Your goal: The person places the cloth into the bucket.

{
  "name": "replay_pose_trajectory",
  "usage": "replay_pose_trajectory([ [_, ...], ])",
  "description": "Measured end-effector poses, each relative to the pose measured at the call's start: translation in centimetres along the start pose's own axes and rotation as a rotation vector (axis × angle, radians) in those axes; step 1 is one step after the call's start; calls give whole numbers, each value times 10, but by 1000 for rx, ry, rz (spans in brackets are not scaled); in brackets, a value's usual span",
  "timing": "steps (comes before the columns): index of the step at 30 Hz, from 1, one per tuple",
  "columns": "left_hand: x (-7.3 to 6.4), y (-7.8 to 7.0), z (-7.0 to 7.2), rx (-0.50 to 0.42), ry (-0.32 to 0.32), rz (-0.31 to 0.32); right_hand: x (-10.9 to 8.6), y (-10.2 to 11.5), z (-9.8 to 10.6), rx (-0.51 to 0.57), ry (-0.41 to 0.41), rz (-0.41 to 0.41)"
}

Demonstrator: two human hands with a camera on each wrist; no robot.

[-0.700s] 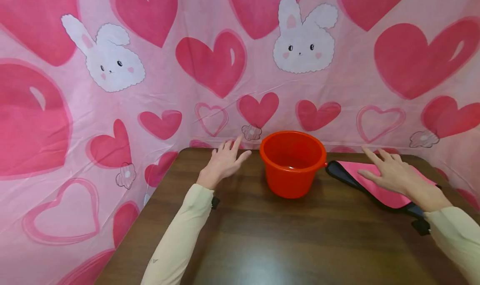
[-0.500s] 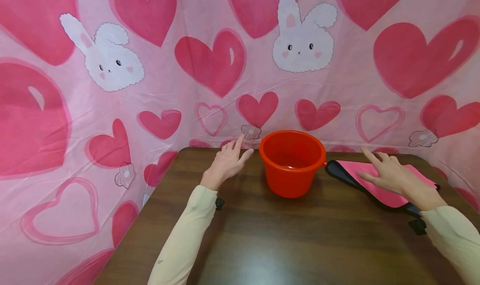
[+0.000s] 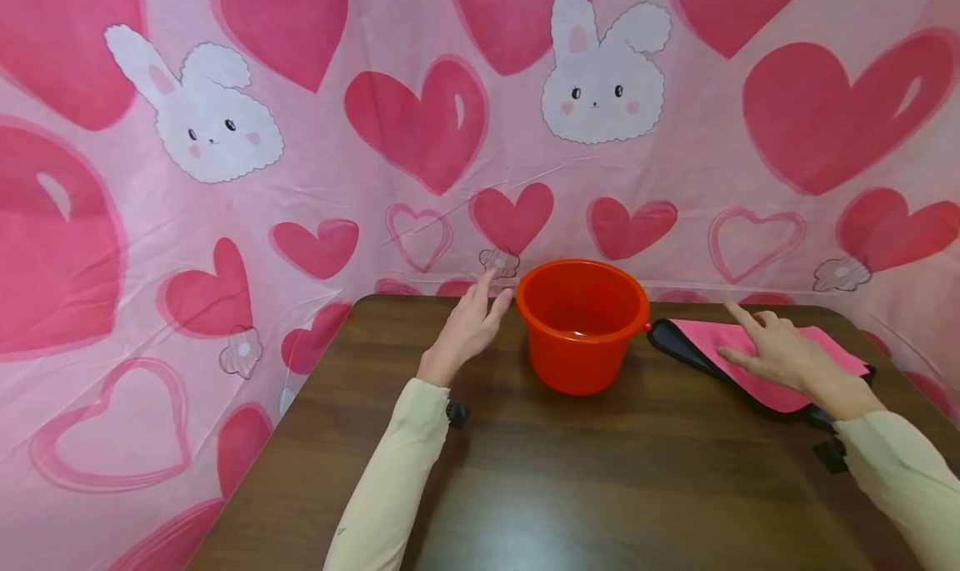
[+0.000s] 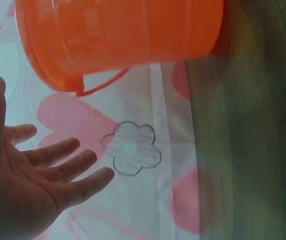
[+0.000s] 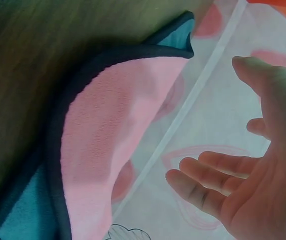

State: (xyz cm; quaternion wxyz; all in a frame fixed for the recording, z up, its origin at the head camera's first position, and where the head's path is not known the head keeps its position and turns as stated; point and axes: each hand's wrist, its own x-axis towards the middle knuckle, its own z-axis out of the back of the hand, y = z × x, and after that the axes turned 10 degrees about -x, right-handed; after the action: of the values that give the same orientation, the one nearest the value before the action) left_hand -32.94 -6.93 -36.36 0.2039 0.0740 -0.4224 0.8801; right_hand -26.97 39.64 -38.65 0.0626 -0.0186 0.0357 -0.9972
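A red-orange plastic bucket (image 3: 573,363) stands upright on the wooden table; its thin handle (image 4: 106,84) shows in the left wrist view. Just left of the bucket is my left hand (image 3: 467,331), thumb spread and fingers extended, with a gap to the bucket in the left wrist view. To the bucket's right lies a folded cloth (image 3: 776,394), pink on one face, teal on the other, with dark edging. My right hand (image 3: 787,359) hovers over that cloth, fingers loosely extended, apart from it and holding nothing in the right wrist view.
The brown table (image 3: 570,479) extends toward me in front of the bucket. A pink curtain (image 3: 420,21) printed with hearts and rabbits hangs behind the table's far edge and along its left side. Dark devices are strapped at both wrists.
My left hand has shifted right, closer to the bucket. The right hand has drifted slightly left over the cloth. Bucket and cloth stay in place on the table.
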Motion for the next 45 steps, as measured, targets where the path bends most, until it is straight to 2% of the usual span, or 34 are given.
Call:
replay_pose_trajectory([
  [9, -2, -1, -20, -226, -57, -51, 2, -5, -12, 0, 38, 3],
  [15, -3, -5, -32, -318, -87, -57, 0, -9, -19, -6, 107, -16],
  [21, -4, -6, -43, -409, -115, -21, -4, -12, -24, -16, 167, -62],
  [25, -5, -6, -49, -479, -97, 19, -5, -13, -28, 17, 210, -91],
  [29, -4, -5, -54, -493, -88, 45, -5, -11, -29, 23, 267, -58],
  [32, -4, -4, -55, -490, -90, 46, -4, -8, -28, 10, 279, -24],
  [40, -8, -5, -53, -537, -57, 58, -3, -6, -33, -24, 200, 42],
  [45, -7, -5, -53, -527, -62, 54, -5, -7, -38, -21, 71, 105],
])
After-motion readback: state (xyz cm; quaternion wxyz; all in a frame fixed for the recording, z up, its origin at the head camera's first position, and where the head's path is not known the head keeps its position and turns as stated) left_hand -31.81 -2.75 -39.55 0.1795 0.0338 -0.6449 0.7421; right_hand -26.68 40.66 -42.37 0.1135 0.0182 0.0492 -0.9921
